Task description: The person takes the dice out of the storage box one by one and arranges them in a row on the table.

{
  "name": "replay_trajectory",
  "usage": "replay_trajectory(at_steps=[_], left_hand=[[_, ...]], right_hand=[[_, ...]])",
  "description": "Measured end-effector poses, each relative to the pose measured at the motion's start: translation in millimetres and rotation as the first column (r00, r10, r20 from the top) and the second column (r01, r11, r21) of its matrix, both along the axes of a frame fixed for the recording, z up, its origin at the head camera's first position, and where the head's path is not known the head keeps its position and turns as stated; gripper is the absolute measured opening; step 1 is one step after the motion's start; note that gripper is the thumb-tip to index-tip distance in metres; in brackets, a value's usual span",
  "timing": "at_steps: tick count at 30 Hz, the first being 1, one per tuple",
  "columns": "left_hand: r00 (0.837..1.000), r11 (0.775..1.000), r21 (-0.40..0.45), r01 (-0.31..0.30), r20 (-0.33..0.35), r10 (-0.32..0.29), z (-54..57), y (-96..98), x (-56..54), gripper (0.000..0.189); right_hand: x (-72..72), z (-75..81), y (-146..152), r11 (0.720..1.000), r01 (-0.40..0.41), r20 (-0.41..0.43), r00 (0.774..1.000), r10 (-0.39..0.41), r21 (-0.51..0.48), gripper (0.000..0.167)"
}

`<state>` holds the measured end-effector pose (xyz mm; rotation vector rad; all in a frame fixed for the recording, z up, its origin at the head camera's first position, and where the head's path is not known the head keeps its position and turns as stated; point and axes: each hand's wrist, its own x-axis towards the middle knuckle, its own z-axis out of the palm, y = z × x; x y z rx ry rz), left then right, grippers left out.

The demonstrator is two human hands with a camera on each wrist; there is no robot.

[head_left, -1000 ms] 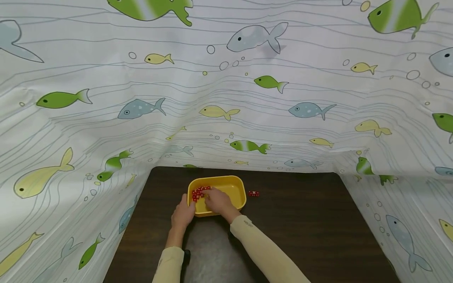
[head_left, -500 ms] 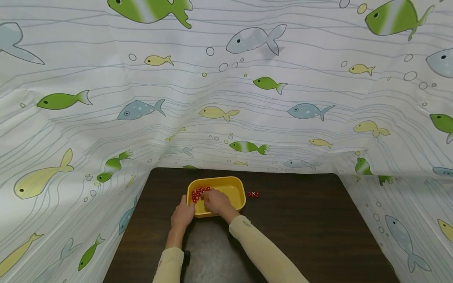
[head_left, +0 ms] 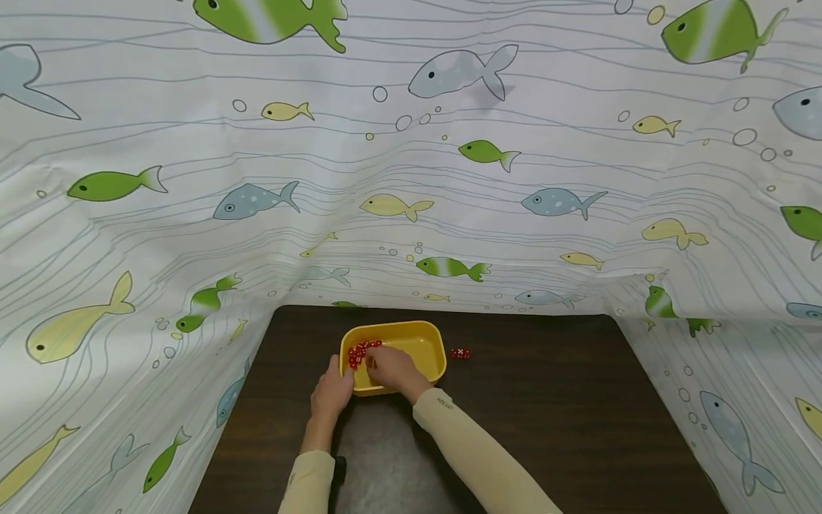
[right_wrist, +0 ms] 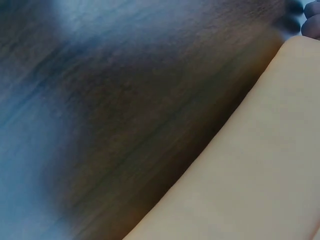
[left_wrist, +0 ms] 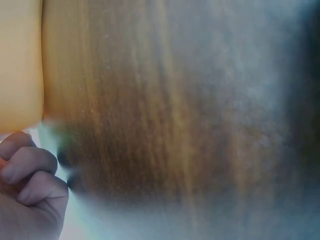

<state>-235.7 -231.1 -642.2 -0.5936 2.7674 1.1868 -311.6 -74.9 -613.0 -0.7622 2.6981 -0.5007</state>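
Observation:
On the dark table stands a yellow tray [head_left: 420, 344], with several red dice [head_left: 362, 348] gathered at its left end. My left hand [head_left: 332, 389] grips the tray's left wall, thumb over the rim; in the left wrist view its curled fingers [left_wrist: 32, 162] show beside the tray wall [left_wrist: 20, 60]. Inside the tray, my right hand [head_left: 392, 368] has its fingers curled, fingertips just right of the dice. I cannot tell whether a die is between them. The tray's outer wall [right_wrist: 240, 170] fills the lower right of the right wrist view.
A short row of red dice [head_left: 460, 353] sits on the table [head_left: 546, 400] just right of the tray. White cloth [head_left: 411, 164] printed with fish surrounds the table at the back and both sides.
My right hand's fingers have drawn slightly back from the dice pile and curled more. The left hand and the tray stay in place.

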Motion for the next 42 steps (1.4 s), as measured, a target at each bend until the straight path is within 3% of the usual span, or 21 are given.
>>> replay_trajectory(at_steps=[10, 16, 26, 32, 42], left_hand=[[1.000, 1.000, -0.001, -0.007, 0.006, 0.007, -0.7, 0.6, 0.7, 0.055], [1.000, 1.000, -0.011, -0.008, -0.009, 0.008, 0.0, 2.4, 0.4, 0.053], [1.000, 0.999, -0.022, 0.023, -0.014, -0.023, 4.0, 2.5, 1.5, 0.053], [1.000, 1.000, -0.020, 0.025, -0.012, -0.025, 4.4, 3.5, 0.6, 0.053], [1.000, 0.999, -0.031, 0.025, -0.007, -0.026, 2.9, -1.5, -0.8, 0.056]], right_hand=[[1.8, -0.6, 1.5, 0.999, 0.039, 0.023, 0.999, -0.039, -0.020, 0.022], [2.6, 0.3, 3.8, 0.998, 0.039, 0.017, 0.999, -0.038, -0.039, 0.017], [2.6, -3.8, 11.7, 0.974, 0.077, -0.027, 0.996, -0.084, -0.213, 0.017], [0.6, -4.3, 14.4, 0.959, 0.093, 0.008, 0.996, -0.094, -0.269, 0.018], [-9.0, 13.8, 40.8, 0.917, 0.066, -0.043, 0.995, -0.089, -0.392, 0.018]])
